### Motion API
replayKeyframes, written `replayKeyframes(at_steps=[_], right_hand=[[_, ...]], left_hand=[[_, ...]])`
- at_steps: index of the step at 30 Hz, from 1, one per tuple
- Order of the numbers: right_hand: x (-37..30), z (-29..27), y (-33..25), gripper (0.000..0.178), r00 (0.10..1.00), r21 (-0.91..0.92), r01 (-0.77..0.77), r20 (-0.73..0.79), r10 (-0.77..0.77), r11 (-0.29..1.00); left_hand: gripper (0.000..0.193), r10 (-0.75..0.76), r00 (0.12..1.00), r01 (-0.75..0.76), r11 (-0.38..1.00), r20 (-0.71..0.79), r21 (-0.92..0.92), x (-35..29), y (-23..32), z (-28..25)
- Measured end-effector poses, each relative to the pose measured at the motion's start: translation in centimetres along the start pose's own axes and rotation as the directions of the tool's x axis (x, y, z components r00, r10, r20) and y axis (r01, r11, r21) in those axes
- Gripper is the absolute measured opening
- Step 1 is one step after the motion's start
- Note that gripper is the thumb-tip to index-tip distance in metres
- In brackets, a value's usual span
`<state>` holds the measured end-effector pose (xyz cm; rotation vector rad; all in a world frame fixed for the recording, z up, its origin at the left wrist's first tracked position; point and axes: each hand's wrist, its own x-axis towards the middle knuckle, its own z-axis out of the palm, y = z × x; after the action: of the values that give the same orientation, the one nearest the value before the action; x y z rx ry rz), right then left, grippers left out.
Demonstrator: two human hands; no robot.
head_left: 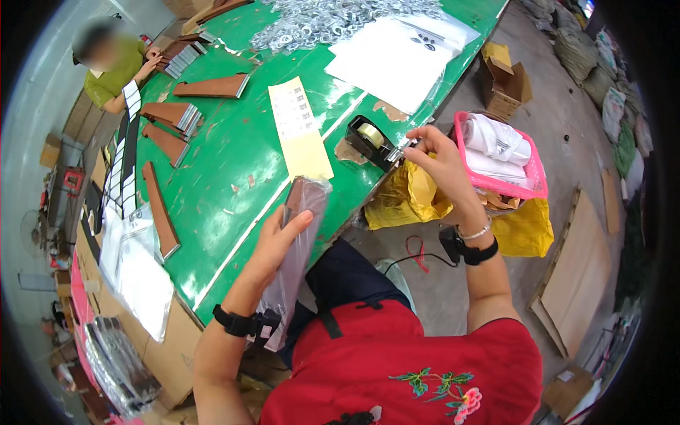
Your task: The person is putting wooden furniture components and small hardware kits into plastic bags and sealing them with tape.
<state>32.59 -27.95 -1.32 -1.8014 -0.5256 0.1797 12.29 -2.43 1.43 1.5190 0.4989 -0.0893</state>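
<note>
My left hand (pixel 281 241) is wrapped round a long clear plastic bag (pixel 296 248) with a flat brown piece inside. The bag slants across the table's near edge, its lower end beside my forearm. At the table's right edge stands a black tape dispenser (pixel 370 139) with a roll of clear tape (pixel 370 133) in it. My right hand (pixel 440 161) is at the dispenser's cutter end, thumb and forefinger pinched together on what looks like the tape's end; the strip itself is hard to make out. A yellow label sheet (pixel 301 131) lies just beyond the bag.
Brown tapered pieces (pixel 212 86) with silvery ends lie on the green table (pixel 234 156). Metal rings (pixel 312 25) are heaped at the back near white sheets (pixel 389 60). A pink basket (pixel 535 180) stands right of the table. Another person (pixel 113 74) handles brown pieces at far left.
</note>
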Motion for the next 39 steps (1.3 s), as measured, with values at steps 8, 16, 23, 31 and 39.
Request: replayKeyframes(at_steps=[8, 16, 23, 31, 39], right_hand=[[-2.3, 0.9, 4.5, 0.025, 0.974, 0.378, -0.218, 0.150, 0.172, 0.900], [-2.3, 1.4, 3.3, 0.019, 0.968, 0.396, -0.248, 0.121, 0.218, 0.884], [-2.5, 0.1, 2.6, 0.018, 0.958, 0.419, -0.283, 0.166, 0.233, 0.863], [-1.3, 3.0, 6.4, 0.014, 0.981, 0.417, -0.184, 0.028, 0.190, 0.890], [-0.1, 2.2, 6.2, 0.016, 0.981, 0.122, -0.183, 0.090, 0.172, 0.976]], left_hand=[[0.065, -0.062, 0.996, 0.058, 0.997, 0.069, 0.059, 0.2, 0.6, 0.2], [0.068, -0.093, 0.989, 0.080, 0.990, 0.117, 0.114, 1.2, 1.0, 1.8], [0.063, -0.102, 0.985, 0.082, 0.986, 0.141, 0.142, 1.7, 2.1, 2.8], [0.065, -0.083, 0.984, 0.064, 0.990, 0.155, 0.123, 1.9, 2.2, 2.9], [0.062, -0.093, 0.984, 0.073, 0.988, 0.150, 0.139, 1.9, 0.9, 1.8]])
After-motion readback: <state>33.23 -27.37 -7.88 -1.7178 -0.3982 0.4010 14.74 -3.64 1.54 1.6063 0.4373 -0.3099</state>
